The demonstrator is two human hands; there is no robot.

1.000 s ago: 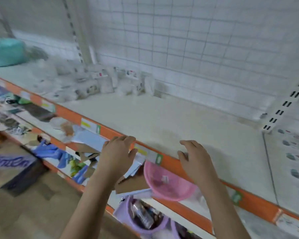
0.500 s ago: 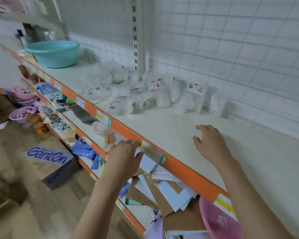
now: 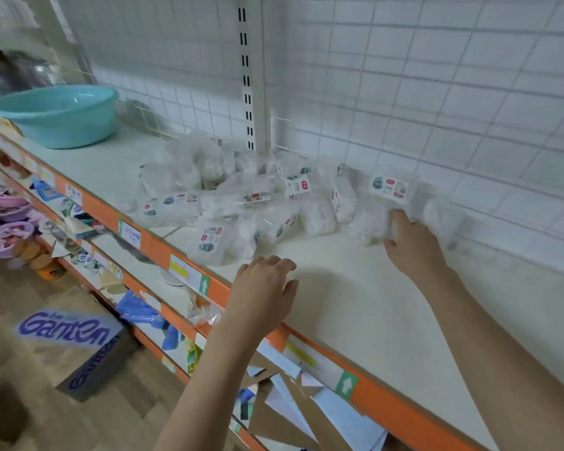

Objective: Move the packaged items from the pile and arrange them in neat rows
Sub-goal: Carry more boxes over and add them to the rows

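A white shelf with an orange front rail carries everything, backed by a white wire grid panel. At the far left end of the shelf sits a teal basin. The pile of packaged items lies against the grid near the middle of the shelf: clear, crinkly plastic packs filled with something white, many carrying a small white label with a red square and grey print. They lie jumbled, some flat, some tilted, overlapping one another; motion blur hides finer detail.

The right hand reaches to the right edge of the pile, fingers curled against a clear packet. Whether it has actually closed on that packet cannot be told, since the fingertips are lost in the blurred plastic. The left hand hovers over the front edge of the shelf, palm down, fingers spread loosely and holding nothing, just short of the nearest labelled pack.

Below, lower shelves hold loose cardboard and paper.
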